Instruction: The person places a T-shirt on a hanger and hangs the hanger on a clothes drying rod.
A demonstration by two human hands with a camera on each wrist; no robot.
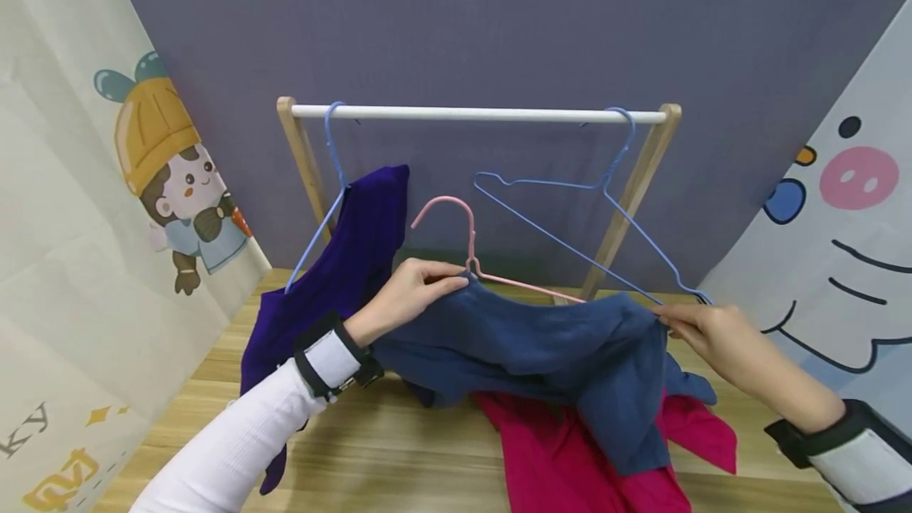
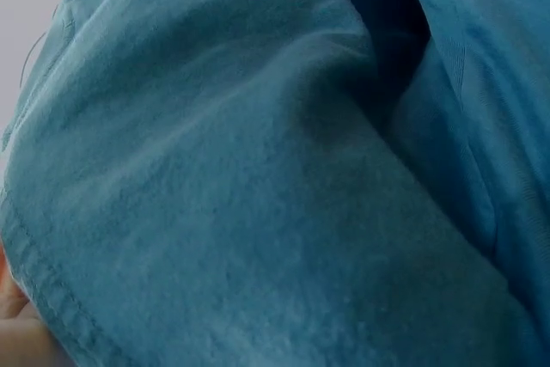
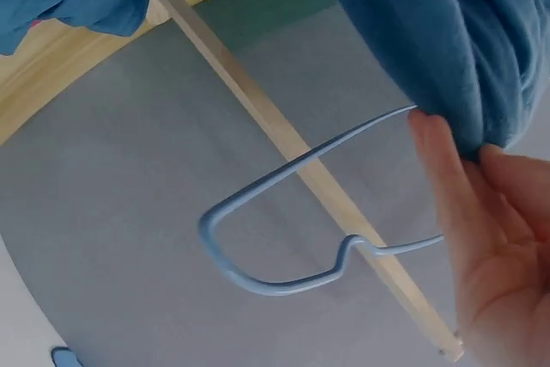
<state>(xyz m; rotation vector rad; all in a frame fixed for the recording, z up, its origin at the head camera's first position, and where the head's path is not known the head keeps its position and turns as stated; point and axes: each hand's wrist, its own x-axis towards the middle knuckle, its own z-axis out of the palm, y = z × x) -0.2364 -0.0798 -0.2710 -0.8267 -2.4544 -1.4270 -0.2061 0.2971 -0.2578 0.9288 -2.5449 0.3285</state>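
Observation:
A blue shirt (image 1: 527, 339) is spread between my two hands in the head view, its lower part hanging in folds. My left hand (image 1: 402, 299) pinches its upper edge beside the neck of a pink hanger (image 1: 527, 286). The hanger's hook stands up, and one arm shows behind the shirt; the rest is hidden by cloth. My right hand (image 1: 720, 335) pinches the shirt's right end between thumb and fingers, as the right wrist view also shows. Just behind those fingers is the end of a blue hanger (image 1: 556, 240). Shirt cloth (image 2: 215, 169) fills most of the left wrist view.
A rack with a white rail (image 1: 470, 114) and wooden posts stands behind. The bare blue hanger hangs at its right; at its left, another blue hanger (image 1: 309, 248) carries a purple garment (image 1: 363, 236). A magenta garment (image 1: 556, 450) lies on the wooden table (image 1: 399, 450) under the shirt.

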